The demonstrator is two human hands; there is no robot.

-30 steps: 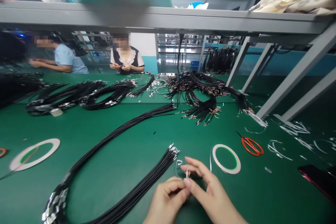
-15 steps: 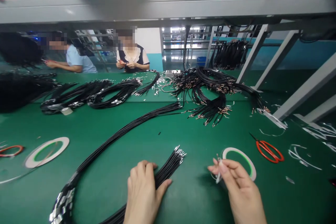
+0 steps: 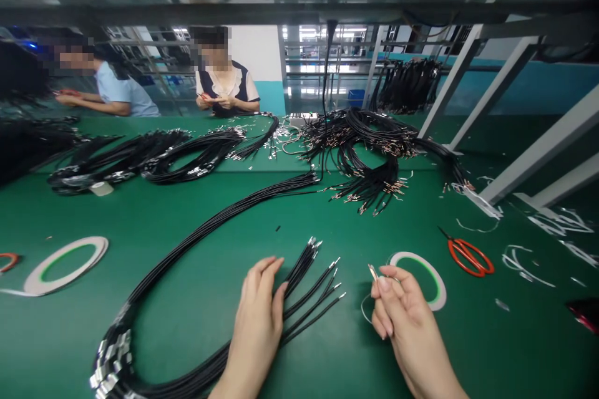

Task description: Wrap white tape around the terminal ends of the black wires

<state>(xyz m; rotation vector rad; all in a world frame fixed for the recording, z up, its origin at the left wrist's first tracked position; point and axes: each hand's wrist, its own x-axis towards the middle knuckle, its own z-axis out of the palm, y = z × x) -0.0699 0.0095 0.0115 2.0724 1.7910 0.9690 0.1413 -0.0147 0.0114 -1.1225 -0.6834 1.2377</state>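
While my left hand (image 3: 255, 318) lies open, its palm pressed down against a bundle of black insulated wires (image 3: 304, 283) whose metal-tipped ends fan up and rightward, my right hand (image 3: 407, 318) pinches a small metal terminal (image 3: 373, 272) trailing a thin loop. Just beyond sits a white tape roll (image 3: 438, 283) with a green core, then orange-handled scissors (image 3: 461, 251) on the green table (image 3: 70, 212).
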